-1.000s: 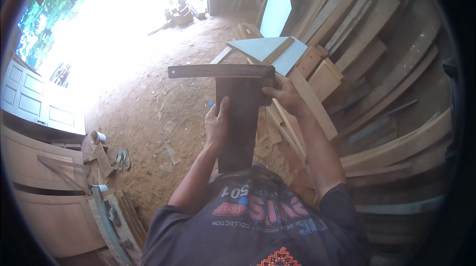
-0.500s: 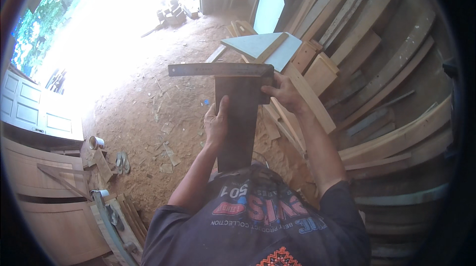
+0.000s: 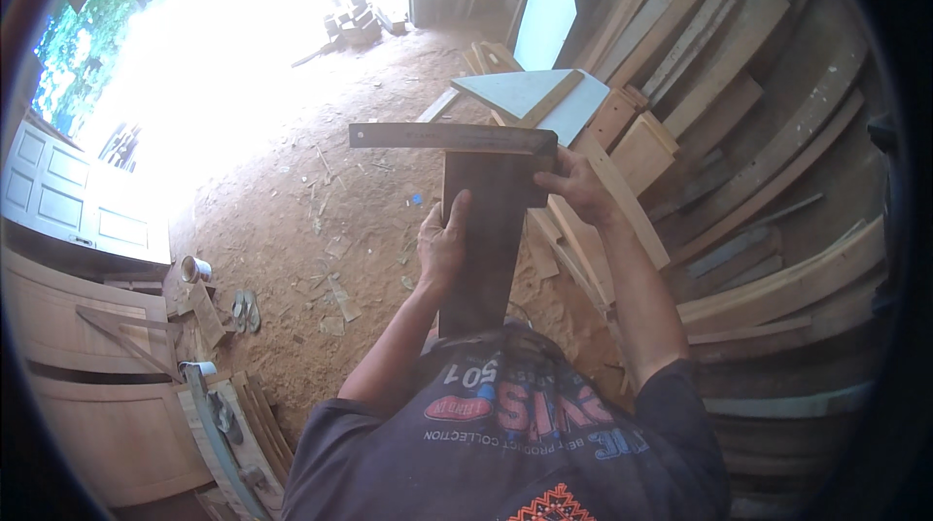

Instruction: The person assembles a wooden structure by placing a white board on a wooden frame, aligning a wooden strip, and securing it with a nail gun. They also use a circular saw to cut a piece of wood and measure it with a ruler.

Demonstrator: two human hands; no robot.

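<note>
Two hands clamp their fingers mid-frame, left hand (image 3: 442, 247) on a dark, flat wooden board (image 3: 484, 254), right hand (image 3: 580, 187) on a grey metal L-square (image 3: 437, 137), best pressed flush against the board's edge.

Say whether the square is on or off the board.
On: the square spans the far end of the board, held by the right hand.

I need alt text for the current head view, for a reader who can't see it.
A person's left hand holds a dark board while the right hand holds a square at its far end, the blade extending past the board's left side. Planks line the right; pale doors show at left, beyond a littered dirt floor.
</note>
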